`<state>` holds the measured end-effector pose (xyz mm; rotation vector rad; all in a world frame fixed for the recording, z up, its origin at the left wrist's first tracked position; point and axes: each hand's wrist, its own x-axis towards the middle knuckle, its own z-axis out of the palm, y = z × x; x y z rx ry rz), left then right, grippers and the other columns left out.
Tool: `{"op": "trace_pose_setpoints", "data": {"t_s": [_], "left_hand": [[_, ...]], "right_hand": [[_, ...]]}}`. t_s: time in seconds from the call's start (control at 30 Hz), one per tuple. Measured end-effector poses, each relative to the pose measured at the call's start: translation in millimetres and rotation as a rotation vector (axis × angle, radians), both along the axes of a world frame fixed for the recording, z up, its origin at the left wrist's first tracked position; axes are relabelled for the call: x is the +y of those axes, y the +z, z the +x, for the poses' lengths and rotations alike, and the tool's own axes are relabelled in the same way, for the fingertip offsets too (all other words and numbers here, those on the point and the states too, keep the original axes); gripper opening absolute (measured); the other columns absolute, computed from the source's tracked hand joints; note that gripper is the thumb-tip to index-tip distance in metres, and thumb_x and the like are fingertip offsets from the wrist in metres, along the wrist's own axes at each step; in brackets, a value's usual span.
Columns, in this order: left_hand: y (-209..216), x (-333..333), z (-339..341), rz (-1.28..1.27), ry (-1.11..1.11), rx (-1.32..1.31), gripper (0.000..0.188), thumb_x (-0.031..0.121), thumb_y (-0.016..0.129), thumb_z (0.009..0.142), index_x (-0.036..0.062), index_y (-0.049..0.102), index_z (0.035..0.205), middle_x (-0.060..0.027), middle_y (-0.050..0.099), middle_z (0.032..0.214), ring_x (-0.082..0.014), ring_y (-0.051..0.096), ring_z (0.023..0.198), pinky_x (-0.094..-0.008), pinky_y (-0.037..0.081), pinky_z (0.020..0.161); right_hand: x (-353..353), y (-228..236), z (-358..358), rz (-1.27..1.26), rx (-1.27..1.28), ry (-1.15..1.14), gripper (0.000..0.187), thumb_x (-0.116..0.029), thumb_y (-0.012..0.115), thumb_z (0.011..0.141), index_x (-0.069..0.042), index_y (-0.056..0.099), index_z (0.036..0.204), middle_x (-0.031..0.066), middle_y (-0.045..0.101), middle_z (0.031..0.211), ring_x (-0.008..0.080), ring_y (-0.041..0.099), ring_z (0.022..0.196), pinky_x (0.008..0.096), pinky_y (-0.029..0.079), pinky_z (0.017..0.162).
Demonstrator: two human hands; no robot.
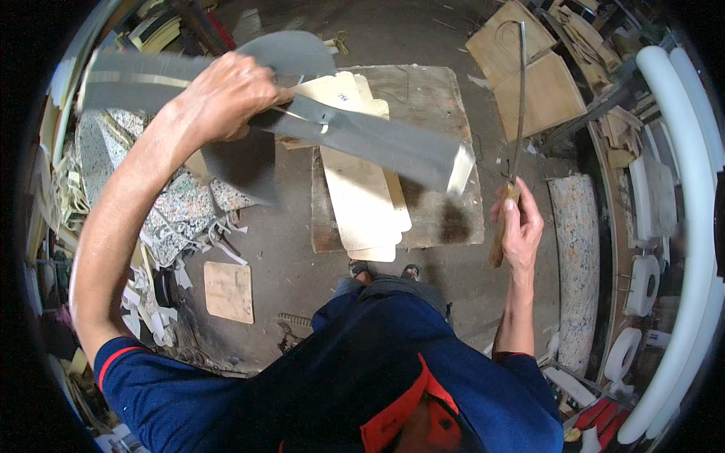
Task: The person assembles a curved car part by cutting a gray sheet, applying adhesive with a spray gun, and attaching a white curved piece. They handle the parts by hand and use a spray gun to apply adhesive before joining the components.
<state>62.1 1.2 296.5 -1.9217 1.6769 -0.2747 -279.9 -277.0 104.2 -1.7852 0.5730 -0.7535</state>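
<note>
Both hands busy: left hand (pixel 226 94) upper left, gripping long grey strip (pixel 362 140) slanting down toward centre right; right hand (pixel 517 226) closed on wooden-handled thin blade (pixel 519 90) pointing upward, near strip's pale end. Below, beige board (pixel 362 196) on low bench (pixel 442 136).

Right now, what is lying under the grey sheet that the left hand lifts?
Under the grey sheet lie pale wooden boards on a low work board. The sheet covers their upper middle part, so that stays unseen.
</note>
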Motion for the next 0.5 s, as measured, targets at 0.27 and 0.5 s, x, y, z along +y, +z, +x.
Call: {"op": "trace_pose_setpoints", "data": {"t_s": [0.27, 0.5], "left_hand": [[-32, -61, -36, 0.274, -0.156, -0.310, 0.008, 0.015, 0.073, 0.080, 0.0165, 0.071, 0.073, 0.0023, 0.071, 0.081, -0.0149, 0.070, 0.081, -0.0296, 0.054, 0.066], [-39, -82, -43, 0.206, -0.297, -0.412, 0.004, 0.022, 0.075, 0.078, 0.0190, 0.073, 0.079, 0.0051, 0.070, 0.080, -0.0132, 0.064, 0.095, -0.0301, 0.049, 0.085]], "right_hand": [[58, -10, 12, 0.315, 0.089, 0.043, 0.089, -0.007, 0.093, 0.065, -0.001, 0.047, 0.142, 0.0079, 0.060, 0.120, 0.0067, 0.054, 0.077, 0.0228, 0.051, 0.065], [72, -40, 21, 0.074, 0.277, 0.050, 0.059, -0.020, 0.080, 0.084, -0.001, 0.054, 0.134, 0.0084, 0.068, 0.095, 0.0133, 0.063, 0.078, 0.0295, 0.053, 0.067]]}}
